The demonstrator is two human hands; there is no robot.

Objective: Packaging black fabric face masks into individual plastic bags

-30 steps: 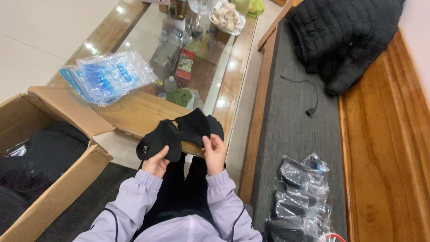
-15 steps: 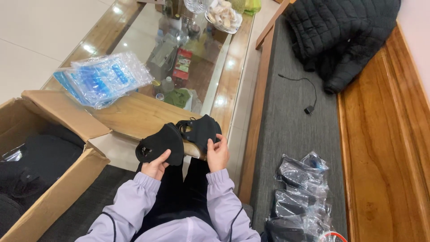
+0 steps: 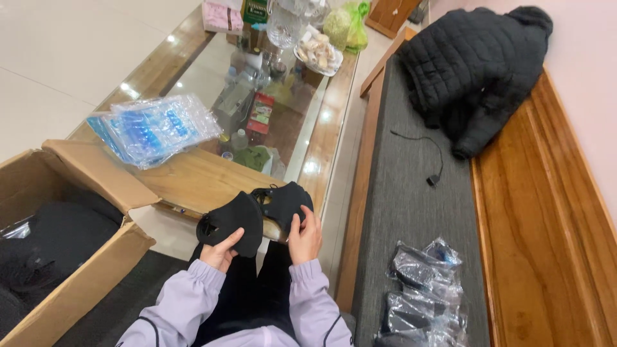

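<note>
Hands are meeting over the lap, both gripping a black face mask [image 3: 254, 215] that is spreading open between them, just above the near edge of the table. The left hand [image 3: 220, 252] is pinching the mask's left half from below, thumb lying on the dark fabric, while the right hand [image 3: 305, 236] is clasping the right half with its fingers curling up against it. Lilac sleeves are covering both wrists, and dark trousers are showing beneath them.

Just beyond the mask, a wood-and-glass coffee table [image 3: 193, 177] is stretching away, carrying a stack of clear plastic packets with blue print [image 3: 154, 128] near its left edge and, at the far end, a glass jug [image 3: 283, 26] and a plate of snacks [image 3: 317, 54]. To the left, an open cardboard box [image 3: 77, 186] is sitting on the floor with dark items inside. To the right, a grey-cushioned wooden bench [image 3: 411, 212] is holding a pile of bagged masks [image 3: 421, 292] near the person, a thin black cable [image 3: 424, 154] farther along, and a black quilted jacket [image 3: 475, 64] lying at the far end.
</note>
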